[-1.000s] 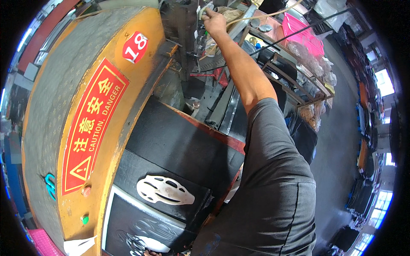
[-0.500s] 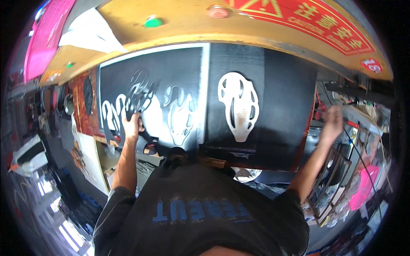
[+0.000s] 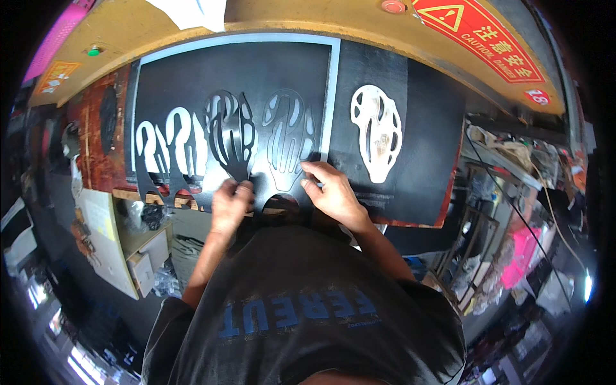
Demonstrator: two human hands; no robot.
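Left hand [image 3: 231, 200]: slightly blurred, fingers closed on the narrow near end of a black, flat, elongated slotted piece [image 3: 226, 131], which lies over a black sheet [image 3: 224, 67]. Right hand [image 3: 332, 194]: thumb and index finger slightly parted, at the near right side of an oval slotted outline [image 3: 283, 144] in that sheet; whether they grip cannot be told. Left of the slotted piece: two white-showing curved cut-outs, side by side. Beneath the sheet: a white board [image 3: 334, 64], visible along the far and right edges. Farther right, well apart from the right hand: a pale, oval, slotted template [image 3: 377, 133] on a black work surface [image 3: 430, 141]. Far side: a yellow machine beam [image 3: 289, 18] bearing a red warning label [image 3: 478, 38].
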